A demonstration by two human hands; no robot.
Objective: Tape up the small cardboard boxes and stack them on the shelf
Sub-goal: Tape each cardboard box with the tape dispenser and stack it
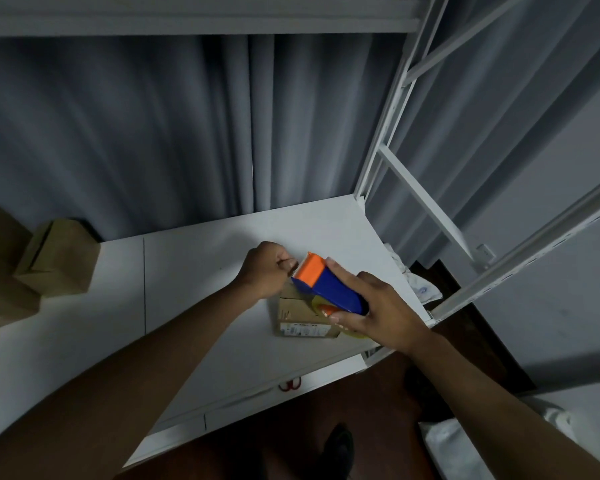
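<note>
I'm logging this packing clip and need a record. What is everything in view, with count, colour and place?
tape dispenser: one, blue and orange, held over the small box
small cardboard box: one, brown, on the shelf board under the dispenser
cardboard boxes: at least two, brown, far left of the shelf board
shelf board: one, white, centre
shelf frame: white metal, right
curtain: grey, behind the shelf
scissors: one pair, red handles, below the board's front edge
left hand: pinching at the dispenser's orange end
right hand: gripping the dispenser

Small cardboard box (300,315) on white shelf (187,271)
</note>
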